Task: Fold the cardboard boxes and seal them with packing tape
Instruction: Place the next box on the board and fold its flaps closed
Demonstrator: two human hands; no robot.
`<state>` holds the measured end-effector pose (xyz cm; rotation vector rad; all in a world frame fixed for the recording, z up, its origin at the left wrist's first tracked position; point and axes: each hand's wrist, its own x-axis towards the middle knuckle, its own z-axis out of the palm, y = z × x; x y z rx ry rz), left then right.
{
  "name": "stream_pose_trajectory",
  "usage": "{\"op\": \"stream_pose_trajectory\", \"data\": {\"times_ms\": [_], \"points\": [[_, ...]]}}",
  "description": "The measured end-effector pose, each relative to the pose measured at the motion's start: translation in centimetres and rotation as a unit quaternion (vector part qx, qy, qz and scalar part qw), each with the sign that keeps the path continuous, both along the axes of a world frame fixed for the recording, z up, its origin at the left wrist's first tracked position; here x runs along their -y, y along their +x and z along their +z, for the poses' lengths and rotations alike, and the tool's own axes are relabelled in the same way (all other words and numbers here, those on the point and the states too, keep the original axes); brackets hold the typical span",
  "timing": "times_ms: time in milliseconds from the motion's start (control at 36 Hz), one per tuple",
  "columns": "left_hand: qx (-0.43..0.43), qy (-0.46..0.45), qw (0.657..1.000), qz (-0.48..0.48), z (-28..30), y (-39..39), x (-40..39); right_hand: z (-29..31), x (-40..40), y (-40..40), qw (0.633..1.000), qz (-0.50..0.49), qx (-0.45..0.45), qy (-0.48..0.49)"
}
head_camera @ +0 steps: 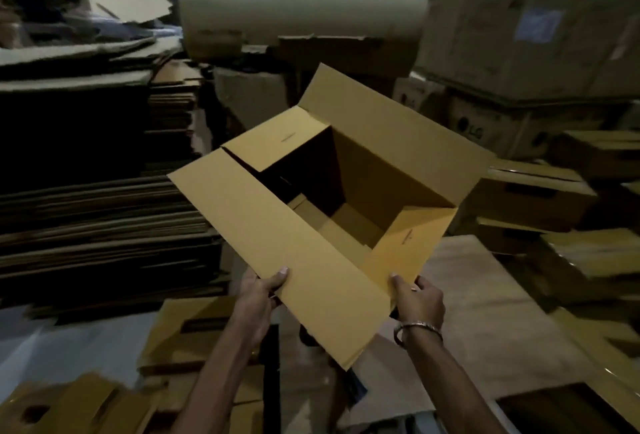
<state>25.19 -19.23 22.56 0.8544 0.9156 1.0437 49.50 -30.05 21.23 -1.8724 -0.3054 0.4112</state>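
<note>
The box (346, 198) is opened out, its top flaps still spread. Left hand (263, 289) grips the near flap (277, 243); right hand (417, 298) grips the right flap (412, 243). No tape shows yet.

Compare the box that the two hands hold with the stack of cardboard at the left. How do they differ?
The held box is opened up, its four flaps spread and its dark inside showing; the stack of cardboard is flat sheets lying one on another. The held box is lifted and tilted, gripped by the left hand and the right hand; the stack of cardboard rests low at the left. The held box looks bright yellow-brown, the stack dim. Both are plain brown cardboard.
</note>
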Motion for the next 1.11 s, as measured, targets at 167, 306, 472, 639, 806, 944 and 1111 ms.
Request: {"op": "stream_pose_trajectory", "data": {"times_ms": [167, 306, 472, 639, 806, 944, 1111], "points": [[-0.030, 0.011, 0.999, -0.023, -1.6, 8.4, 1.1, -2.0, 5.0, 4.0, 0.993, -0.111, -0.019, -0.045], [-0.072, -0.019, 0.997, -0.014, -4.3, 14.9, 2.2, -5.5, 6.7, 6.9, 0.980, -0.162, -0.076, -0.093], [-0.149, -0.028, 0.988, -0.021, -8.2, 19.8, 2.4, -9.7, 8.3, 9.6, 0.969, -0.160, -0.150, -0.116], [-0.218, -0.034, 0.975, 0.009, -9.6, 21.5, 1.9, -11.8, 9.2, 13.8, 0.967, 0.007, -0.215, -0.135], [-0.287, -0.043, 0.956, 0.028, -8.9, 22.6, -0.2, -11.5, 11.2, 22.0, 0.954, 0.091, -0.260, -0.121], [-0.335, 0.008, 0.941, 0.050, -6.2, 24.4, -0.4, -12.9, 13.0, 31.4, 0.975, 0.026, -0.199, -0.094], [-0.292, 0.065, 0.953, 0.050, -3.6, 28.5, 0.9, -10.0, 13.4, 39.0, 0.989, -0.002, -0.146, 0.030]]}}
